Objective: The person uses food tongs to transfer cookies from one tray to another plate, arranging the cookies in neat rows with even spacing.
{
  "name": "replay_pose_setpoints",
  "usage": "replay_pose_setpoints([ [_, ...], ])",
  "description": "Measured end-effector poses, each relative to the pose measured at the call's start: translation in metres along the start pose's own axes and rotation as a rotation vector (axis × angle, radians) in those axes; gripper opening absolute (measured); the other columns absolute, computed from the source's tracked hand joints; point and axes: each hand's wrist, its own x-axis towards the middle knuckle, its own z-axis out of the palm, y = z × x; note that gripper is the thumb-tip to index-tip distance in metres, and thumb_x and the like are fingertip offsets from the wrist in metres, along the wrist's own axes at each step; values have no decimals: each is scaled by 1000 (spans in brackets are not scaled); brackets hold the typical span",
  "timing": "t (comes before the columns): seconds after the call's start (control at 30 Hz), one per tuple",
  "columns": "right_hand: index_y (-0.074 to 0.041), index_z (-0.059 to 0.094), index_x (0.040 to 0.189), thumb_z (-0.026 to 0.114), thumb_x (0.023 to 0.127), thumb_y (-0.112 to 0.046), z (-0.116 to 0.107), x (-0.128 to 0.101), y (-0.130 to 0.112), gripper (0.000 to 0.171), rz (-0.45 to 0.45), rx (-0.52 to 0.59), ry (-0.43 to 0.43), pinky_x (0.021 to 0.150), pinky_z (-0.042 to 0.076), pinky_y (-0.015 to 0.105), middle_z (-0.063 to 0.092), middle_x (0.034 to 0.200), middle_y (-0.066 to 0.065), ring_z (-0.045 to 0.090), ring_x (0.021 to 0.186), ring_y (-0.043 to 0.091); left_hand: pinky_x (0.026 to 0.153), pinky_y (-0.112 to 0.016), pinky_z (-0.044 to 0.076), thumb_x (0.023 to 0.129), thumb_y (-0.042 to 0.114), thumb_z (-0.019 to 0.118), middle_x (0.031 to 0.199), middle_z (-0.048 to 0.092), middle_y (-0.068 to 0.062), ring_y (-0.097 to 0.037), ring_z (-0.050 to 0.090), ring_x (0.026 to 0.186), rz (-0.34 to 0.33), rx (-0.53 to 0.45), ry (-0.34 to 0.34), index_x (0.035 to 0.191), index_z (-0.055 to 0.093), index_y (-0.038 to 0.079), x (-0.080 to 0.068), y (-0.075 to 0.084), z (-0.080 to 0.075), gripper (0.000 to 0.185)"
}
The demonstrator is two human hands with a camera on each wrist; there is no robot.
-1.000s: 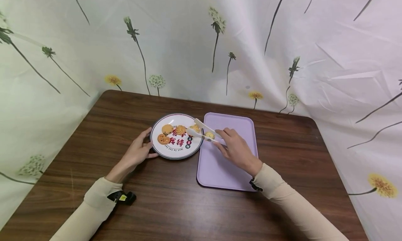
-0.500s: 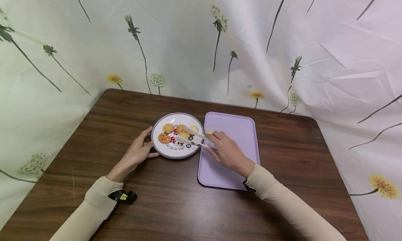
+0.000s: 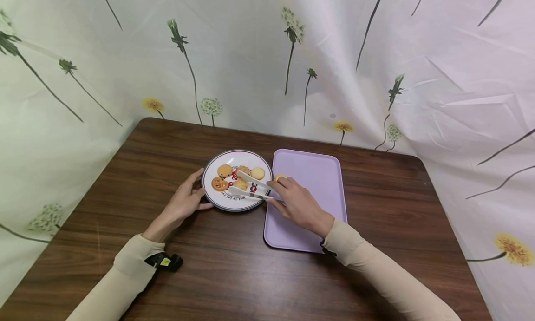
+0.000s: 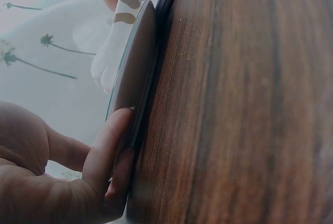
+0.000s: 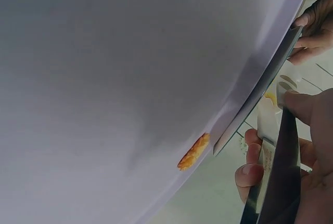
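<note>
In the head view, my left hand (image 3: 184, 198) grips the left rim of a round white plate (image 3: 217, 161) with red lettering. Several biscuits lie on it, among them a smiley biscuit (image 3: 219, 184) and a pale round biscuit (image 3: 257, 173). My right hand (image 3: 300, 204) holds white tongs (image 3: 256, 181) that reach over the plate. Their tips lie on either side of a golden biscuit (image 3: 239, 185); whether they touch it I cannot tell. Close to my right fingers, another biscuit (image 5: 193, 152) lies by the edge of the lilac tray (image 3: 307, 163), mostly covered in the head view.
Plate and tray stand side by side on a dark wooden table (image 3: 200, 274), the plate's right rim close to the tray's left edge. A white curtain (image 3: 251, 56) printed with dandelions hangs behind the table. Black straps (image 3: 164, 261) sit round both wrists.
The right hand and tongs have moved left and slightly nearer over the plate, bringing a golden biscuit to its middle. The pale round biscuit has come into plain view. The left hand stays put.
</note>
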Motion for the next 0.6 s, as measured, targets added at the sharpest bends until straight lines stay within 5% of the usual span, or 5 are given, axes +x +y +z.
replay_pose_setpoints([
  [0.6, -10, 64, 136, 69, 102, -37, 4, 2, 0, 44, 3, 9, -11, 75, 64, 38, 64, 114, 3, 59, 99, 21, 88, -26, 68, 109, -2, 31, 172, 8, -28, -43, 46, 132, 6, 3, 4, 169, 1, 8, -1, 1, 0, 67],
])
